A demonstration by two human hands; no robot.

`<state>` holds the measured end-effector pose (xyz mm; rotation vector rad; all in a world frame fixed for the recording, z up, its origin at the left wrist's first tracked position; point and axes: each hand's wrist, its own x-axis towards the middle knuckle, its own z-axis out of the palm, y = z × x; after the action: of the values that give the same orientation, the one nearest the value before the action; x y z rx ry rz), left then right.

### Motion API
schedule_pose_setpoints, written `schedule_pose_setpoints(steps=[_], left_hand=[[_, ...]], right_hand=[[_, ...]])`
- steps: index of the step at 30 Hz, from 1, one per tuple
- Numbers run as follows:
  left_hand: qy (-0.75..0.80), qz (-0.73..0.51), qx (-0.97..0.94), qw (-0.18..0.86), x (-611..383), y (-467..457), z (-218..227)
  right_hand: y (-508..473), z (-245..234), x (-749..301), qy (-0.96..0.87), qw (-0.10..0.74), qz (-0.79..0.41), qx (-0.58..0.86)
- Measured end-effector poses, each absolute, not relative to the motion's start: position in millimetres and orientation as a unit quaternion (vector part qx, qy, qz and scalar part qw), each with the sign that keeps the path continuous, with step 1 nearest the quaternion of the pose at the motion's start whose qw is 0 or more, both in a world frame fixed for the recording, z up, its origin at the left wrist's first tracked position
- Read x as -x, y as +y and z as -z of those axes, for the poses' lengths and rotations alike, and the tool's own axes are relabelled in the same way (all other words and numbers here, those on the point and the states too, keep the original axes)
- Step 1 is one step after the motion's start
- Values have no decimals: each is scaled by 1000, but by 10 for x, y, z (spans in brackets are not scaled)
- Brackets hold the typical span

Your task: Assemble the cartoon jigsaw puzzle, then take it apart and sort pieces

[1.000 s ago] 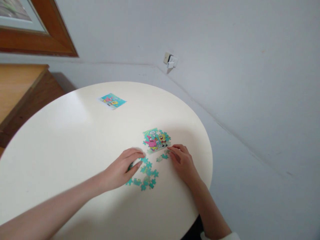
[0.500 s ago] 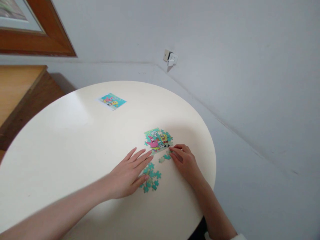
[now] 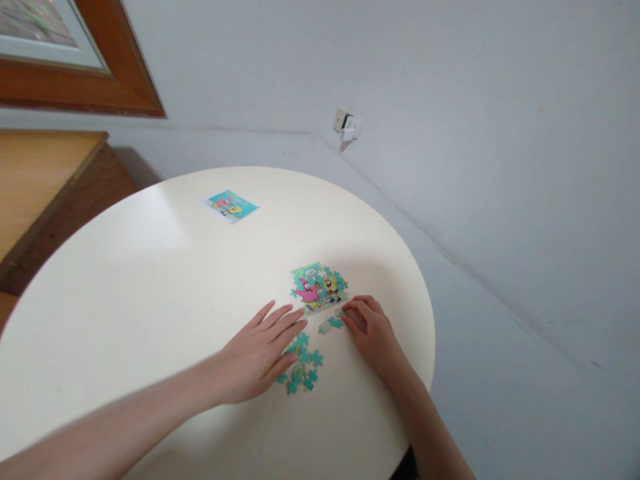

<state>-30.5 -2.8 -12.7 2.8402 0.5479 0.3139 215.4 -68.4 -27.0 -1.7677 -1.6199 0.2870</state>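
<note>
A partly joined cartoon jigsaw (image 3: pixel 318 287) lies on the round cream table (image 3: pixel 150 293). Several loose teal pieces (image 3: pixel 303 365) lie in a cluster just in front of it. My left hand (image 3: pixel 260 353) rests flat on the table with fingers stretched out, partly over that cluster. My right hand (image 3: pixel 369 328) has its fingers curled together, fingertips pressing on a small piece (image 3: pixel 336 322) at the jigsaw's lower right edge.
A small reference picture card (image 3: pixel 231 206) lies at the far side of the table. A wooden cabinet (image 3: pixel 45 187) stands to the left under a framed picture (image 3: pixel 75 60). A wall socket (image 3: pixel 348 124) sits in the corner.
My left hand went from curled over the loose pieces to flat with fingers stretched out. My right hand stayed at the jigsaw's edge. The view shifted slightly.
</note>
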Motion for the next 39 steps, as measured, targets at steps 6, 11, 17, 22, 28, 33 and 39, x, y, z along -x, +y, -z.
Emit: schedule_pose_setpoints(steps=[6,11,17,22,28,33,39], left_hand=[[190,-104,-969,118,304,-35,113],[187,-122,-967,123,307,-38,124],[184,-124,-967,123,305,-39,119],[187,-132,-965,128,307,-37,140],[183,-126,-967,127,309,-31,122],[186,-135,-964,134,311,-39,115],[185,-143,-962,140,312,-38,140]], right_hand=[[-688,240,-2147,-617,349,-125,694],[-704,234,-2149,-626,357,-116,683],[-698,260,-2161,-632,357,-99,681],[-687,245,-2166,-629,351,-114,684],[-680,239,-2157,-623,348,-121,690],[-689,225,-2148,-628,356,-111,683],[-734,193,-2115,-619,345,-123,695]])
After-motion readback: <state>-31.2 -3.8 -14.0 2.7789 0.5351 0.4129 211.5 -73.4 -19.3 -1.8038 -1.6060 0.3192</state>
